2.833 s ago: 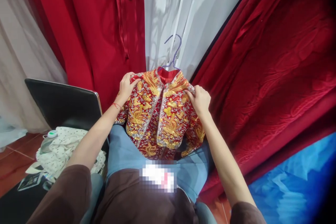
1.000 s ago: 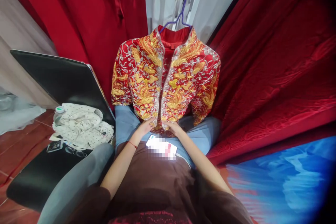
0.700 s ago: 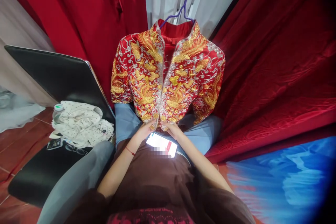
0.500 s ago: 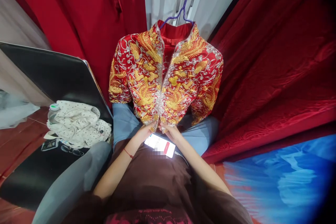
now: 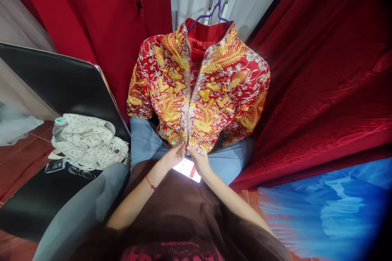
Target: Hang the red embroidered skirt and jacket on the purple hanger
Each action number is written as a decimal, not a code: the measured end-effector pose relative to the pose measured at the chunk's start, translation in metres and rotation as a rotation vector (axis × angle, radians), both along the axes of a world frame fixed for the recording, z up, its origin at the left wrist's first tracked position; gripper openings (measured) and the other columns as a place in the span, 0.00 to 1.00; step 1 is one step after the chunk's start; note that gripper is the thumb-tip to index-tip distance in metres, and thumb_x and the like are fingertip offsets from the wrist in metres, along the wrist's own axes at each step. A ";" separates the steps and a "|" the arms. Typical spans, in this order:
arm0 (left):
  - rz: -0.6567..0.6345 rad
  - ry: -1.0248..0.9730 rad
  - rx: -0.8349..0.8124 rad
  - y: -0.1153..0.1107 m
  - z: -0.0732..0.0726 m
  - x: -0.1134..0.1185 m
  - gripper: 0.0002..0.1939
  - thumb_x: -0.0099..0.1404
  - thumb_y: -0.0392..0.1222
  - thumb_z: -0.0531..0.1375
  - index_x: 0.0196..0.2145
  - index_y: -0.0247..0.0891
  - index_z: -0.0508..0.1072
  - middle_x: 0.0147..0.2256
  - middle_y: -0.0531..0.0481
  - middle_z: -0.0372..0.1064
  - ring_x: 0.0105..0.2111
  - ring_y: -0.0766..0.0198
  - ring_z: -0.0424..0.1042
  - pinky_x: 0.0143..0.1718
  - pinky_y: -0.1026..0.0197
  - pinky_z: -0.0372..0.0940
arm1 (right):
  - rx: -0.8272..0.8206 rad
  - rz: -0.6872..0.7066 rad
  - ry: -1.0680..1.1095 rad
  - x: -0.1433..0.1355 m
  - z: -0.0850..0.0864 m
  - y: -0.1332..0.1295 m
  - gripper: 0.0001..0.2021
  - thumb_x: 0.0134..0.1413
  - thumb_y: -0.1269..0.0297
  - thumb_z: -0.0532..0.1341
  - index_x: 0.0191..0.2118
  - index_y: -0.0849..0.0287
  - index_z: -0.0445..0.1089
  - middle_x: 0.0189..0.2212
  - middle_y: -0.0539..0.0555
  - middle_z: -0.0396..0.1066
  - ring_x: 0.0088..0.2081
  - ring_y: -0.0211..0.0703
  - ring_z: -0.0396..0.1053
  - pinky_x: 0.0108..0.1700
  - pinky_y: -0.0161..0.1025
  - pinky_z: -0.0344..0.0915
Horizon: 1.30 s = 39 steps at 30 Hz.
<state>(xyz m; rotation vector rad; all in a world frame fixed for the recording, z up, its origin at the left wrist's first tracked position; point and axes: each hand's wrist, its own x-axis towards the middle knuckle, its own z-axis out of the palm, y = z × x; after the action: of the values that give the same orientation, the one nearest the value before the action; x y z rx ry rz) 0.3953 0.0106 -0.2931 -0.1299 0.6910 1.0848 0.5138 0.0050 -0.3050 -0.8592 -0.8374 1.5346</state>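
A red jacket (image 5: 171,77) with gold and silver embroidery hangs from a purple hanger (image 5: 219,5) and reaches down over my lap. Its front edges part at the collar and come together near the hem. My left hand (image 5: 175,155) pinches the bottom corner of the left front panel, while my right hand (image 5: 197,159) grips the right panel's lower corner close beside it. Both sets of fingertips almost meet at the centre; what lies between them is too small to tell. A lit phone (image 5: 187,169) rests on my lap just below, partly covered by my hands.
A black chair (image 5: 61,81) stands at the left, with a white dotted cloth (image 5: 88,140), glasses (image 5: 82,172) and a bottle beside it. Red curtains (image 5: 324,89) hang on both sides. Blue fabric (image 5: 337,208) spreads at the lower right.
Both hands have shifted slightly at the hem and now cover more of the phone. The jacket and hanger appear a little further right and larger, as the view has moved.
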 end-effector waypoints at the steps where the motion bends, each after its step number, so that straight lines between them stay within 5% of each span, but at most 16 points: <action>1: 0.014 0.002 0.003 0.000 -0.001 0.001 0.16 0.71 0.26 0.49 0.32 0.30 0.75 0.22 0.52 0.72 0.18 0.75 0.69 0.23 0.74 0.67 | 0.008 -0.008 0.001 0.000 0.000 0.000 0.19 0.38 0.60 0.74 0.40 0.55 0.75 0.36 0.51 0.77 0.42 0.46 0.73 0.55 0.49 0.67; 6: 0.034 0.082 0.136 0.000 -0.013 0.006 0.09 0.65 0.27 0.60 0.40 0.32 0.78 0.31 0.49 0.78 0.28 0.69 0.76 0.35 0.68 0.71 | 0.018 -0.053 -0.008 -0.001 0.002 -0.001 0.22 0.39 0.59 0.74 0.44 0.55 0.74 0.39 0.51 0.77 0.44 0.47 0.73 0.57 0.51 0.66; 13: 0.043 0.178 0.358 -0.002 -0.027 0.010 0.22 0.54 0.38 0.71 0.47 0.36 0.78 0.44 0.43 0.78 0.51 0.52 0.74 0.59 0.52 0.64 | 0.061 -0.137 -0.028 -0.006 0.006 -0.001 0.25 0.42 0.58 0.73 0.49 0.55 0.73 0.42 0.53 0.77 0.49 0.49 0.72 0.59 0.53 0.64; 21: 0.173 0.187 0.408 -0.002 -0.032 0.021 0.27 0.53 0.36 0.71 0.52 0.38 0.76 0.48 0.43 0.77 0.51 0.54 0.74 0.60 0.50 0.63 | 0.057 -0.146 0.016 -0.005 0.013 0.005 0.19 0.44 0.62 0.71 0.45 0.55 0.74 0.40 0.51 0.77 0.47 0.45 0.72 0.56 0.48 0.66; 30: 0.168 0.303 0.339 0.005 -0.043 0.007 0.23 0.51 0.33 0.71 0.47 0.34 0.78 0.44 0.40 0.78 0.47 0.52 0.77 0.55 0.50 0.66 | -0.073 0.010 -0.060 0.002 0.010 0.007 0.13 0.41 0.59 0.72 0.33 0.58 0.73 0.29 0.50 0.75 0.37 0.44 0.72 0.42 0.42 0.69; 39: 0.192 0.427 0.331 0.002 -0.044 0.015 0.26 0.50 0.36 0.73 0.48 0.34 0.77 0.45 0.40 0.77 0.45 0.54 0.77 0.53 0.51 0.67 | -0.101 -0.101 -0.023 -0.001 0.005 0.012 0.14 0.35 0.59 0.74 0.27 0.58 0.72 0.26 0.50 0.73 0.29 0.39 0.69 0.34 0.39 0.67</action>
<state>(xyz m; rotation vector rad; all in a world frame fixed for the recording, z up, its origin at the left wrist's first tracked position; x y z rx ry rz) 0.4099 0.0123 -0.3368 0.3351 0.8792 1.4154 0.5126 0.0166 -0.3001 -0.9806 -0.7267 1.4903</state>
